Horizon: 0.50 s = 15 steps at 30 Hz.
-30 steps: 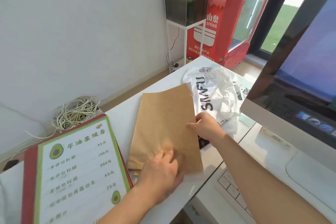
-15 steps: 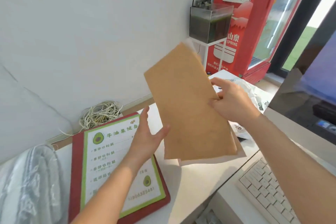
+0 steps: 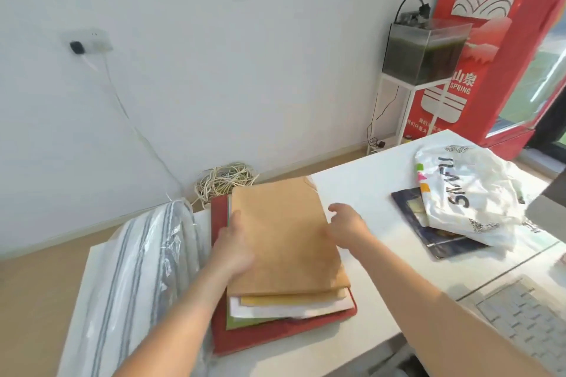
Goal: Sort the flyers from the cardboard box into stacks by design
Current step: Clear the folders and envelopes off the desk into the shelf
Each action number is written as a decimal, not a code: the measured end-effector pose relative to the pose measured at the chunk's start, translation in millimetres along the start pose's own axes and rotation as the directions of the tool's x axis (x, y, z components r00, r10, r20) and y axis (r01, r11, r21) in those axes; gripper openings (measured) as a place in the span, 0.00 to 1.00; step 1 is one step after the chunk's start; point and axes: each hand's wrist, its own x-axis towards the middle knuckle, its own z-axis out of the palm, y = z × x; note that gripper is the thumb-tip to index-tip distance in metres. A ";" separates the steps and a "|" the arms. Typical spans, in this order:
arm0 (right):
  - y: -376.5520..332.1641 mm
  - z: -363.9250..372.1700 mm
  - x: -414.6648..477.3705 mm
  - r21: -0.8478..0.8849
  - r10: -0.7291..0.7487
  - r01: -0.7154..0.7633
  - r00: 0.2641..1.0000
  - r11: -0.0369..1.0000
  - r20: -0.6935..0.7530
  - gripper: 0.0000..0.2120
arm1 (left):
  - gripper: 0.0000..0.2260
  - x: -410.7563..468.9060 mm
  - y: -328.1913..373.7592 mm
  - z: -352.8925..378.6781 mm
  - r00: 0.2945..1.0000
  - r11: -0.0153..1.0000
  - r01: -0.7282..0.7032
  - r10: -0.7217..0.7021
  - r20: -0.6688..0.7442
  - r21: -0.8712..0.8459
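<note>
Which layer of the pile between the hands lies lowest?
The red board, the widest layer; the brown envelope, white sheet and green sheet all lie above it.

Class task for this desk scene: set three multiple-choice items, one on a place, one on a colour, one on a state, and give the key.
1. Where does the brown envelope lie?
A on the paper stack; B on the floor; C on the keyboard.
2. What colour is the board beneath the stack?
A blue; B red; C black.
3. How is the white bag?
A hanging; B folded flat; C crumpled.

Key:
1 A, papers show beneath its near edge.
2 B, its red rim frames the stack.
3 C, it is creased and lies on a dark booklet.
</note>
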 end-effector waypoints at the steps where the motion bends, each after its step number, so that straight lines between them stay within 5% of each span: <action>1: 8.1 12.5 0.5 -0.169 -0.009 0.010 1.000 0.986 0.003 0.21 | 0.33 -3.2 -6.7 17.3 0.999 0.989 0.019 -0.022 0.023 0.148; 3: 19.6 25.9 -3.1 -0.345 -0.068 0.061 0.998 0.936 -0.006 0.16 | 0.32 -9.0 -15.5 34.6 1.000 0.968 0.002 -0.007 0.017 0.252; 6: 26.6 28.9 -10.0 -0.343 -0.128 0.099 0.990 0.934 -0.064 0.10 | 0.36 -16.4 -24.3 31.7 0.999 0.969 -0.040 0.036 0.023 0.242; 10: 27.2 28.1 -12.3 -0.203 -0.146 0.122 0.984 0.972 -0.104 0.21 | 0.50 -36.3 -24.1 29.7 0.980 0.935 -0.124 0.063 0.190 0.333; 15: 30.9 30.1 -20.1 -0.023 -0.185 0.183 0.975 0.983 -0.127 0.33 | 0.45 -54.3 -24.1 28.6 0.988 0.899 -0.154 0.128 0.090 0.409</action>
